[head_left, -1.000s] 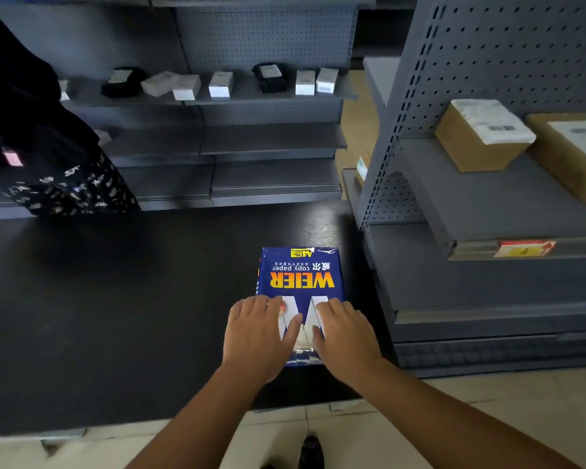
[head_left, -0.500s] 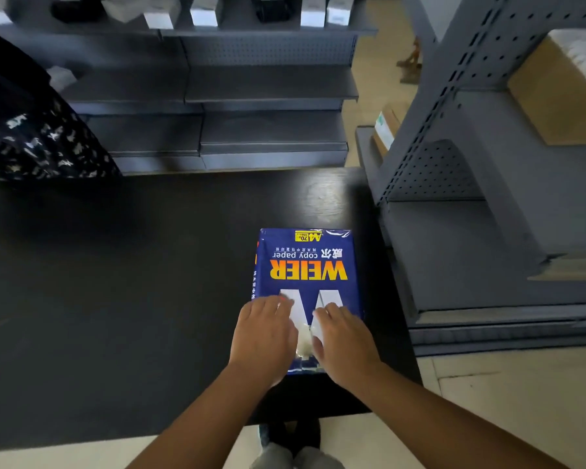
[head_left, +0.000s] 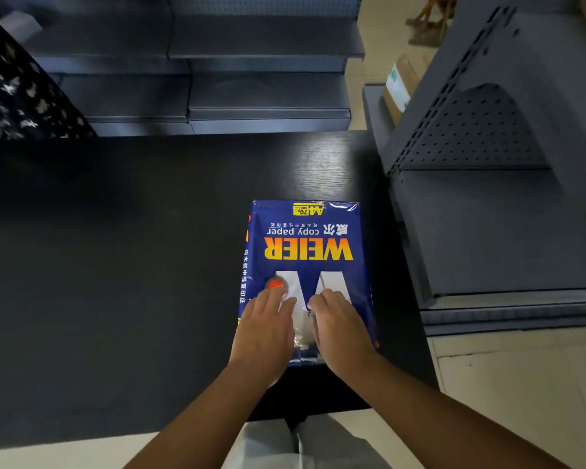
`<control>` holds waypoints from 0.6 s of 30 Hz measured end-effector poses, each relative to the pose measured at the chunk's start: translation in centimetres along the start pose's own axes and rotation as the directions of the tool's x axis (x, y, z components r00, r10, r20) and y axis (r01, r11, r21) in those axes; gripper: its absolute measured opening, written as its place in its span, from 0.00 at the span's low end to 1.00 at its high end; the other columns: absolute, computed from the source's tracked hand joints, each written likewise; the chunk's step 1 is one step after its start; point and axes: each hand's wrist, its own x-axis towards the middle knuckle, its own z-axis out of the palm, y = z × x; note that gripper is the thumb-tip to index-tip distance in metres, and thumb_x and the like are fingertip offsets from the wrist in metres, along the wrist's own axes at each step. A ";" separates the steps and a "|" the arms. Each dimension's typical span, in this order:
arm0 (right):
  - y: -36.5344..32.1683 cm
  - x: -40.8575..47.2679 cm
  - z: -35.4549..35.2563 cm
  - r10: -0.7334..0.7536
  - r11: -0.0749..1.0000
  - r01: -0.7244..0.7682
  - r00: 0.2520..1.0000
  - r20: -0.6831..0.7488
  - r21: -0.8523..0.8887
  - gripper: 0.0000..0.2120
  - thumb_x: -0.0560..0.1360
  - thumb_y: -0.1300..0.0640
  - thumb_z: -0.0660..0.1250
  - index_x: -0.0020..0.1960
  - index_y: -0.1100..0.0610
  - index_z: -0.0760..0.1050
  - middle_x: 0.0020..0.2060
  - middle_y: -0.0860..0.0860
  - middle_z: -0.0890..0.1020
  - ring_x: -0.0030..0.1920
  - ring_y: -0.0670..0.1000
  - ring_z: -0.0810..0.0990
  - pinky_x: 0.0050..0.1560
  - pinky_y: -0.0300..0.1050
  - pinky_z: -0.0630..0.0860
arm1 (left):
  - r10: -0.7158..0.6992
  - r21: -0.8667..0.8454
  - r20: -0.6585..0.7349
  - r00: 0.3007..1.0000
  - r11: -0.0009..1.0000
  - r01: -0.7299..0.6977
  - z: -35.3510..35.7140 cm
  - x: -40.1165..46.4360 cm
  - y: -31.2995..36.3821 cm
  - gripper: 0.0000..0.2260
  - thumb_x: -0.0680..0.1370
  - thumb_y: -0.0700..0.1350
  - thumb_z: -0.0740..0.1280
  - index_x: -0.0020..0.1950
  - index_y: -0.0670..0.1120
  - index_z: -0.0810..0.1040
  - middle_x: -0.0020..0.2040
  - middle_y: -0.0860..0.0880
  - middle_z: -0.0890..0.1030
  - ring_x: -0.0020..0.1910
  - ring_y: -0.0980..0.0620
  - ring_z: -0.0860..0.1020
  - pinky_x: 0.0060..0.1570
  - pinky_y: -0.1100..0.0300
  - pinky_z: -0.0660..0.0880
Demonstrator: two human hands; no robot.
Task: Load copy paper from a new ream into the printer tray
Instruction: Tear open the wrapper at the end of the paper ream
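A blue ream of copy paper [head_left: 305, 252] with orange "WEIER" lettering lies flat on the black table [head_left: 115, 265], its print upside down to me. My left hand [head_left: 264, 333] and my right hand [head_left: 340, 330] rest side by side on the ream's near end, fingers curled into the wrapper. Between them the wrapper is parted and white paper shows through the gap. No printer or tray is in view.
Grey metal shelving [head_left: 487, 204] stands close on the right of the table, with a cardboard box [head_left: 398, 93] behind it. More grey shelves [head_left: 251, 79] run along the back. A dark patterned cloth [head_left: 17, 96] hangs at the far left. My legs show below the table edge.
My view has tilted down and closer to the ream. Both hands have stayed on the near end, and the torn gap of white between them looks a little wider.
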 end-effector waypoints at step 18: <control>-0.2 -1.6 -0.4 -0.034 0.986 0.049 0.995 0.092 -0.157 0.18 0.62 0.59 0.82 0.47 0.60 0.79 0.42 0.57 0.83 0.42 0.56 0.81 0.47 0.50 0.80 | 0.077 0.069 0.135 0.988 0.994 -0.087 -0.4 -1.8 0.4 0.33 0.80 0.52 0.64 0.78 0.49 0.48 0.78 0.47 0.53 0.75 0.48 0.53 0.70 0.54 0.63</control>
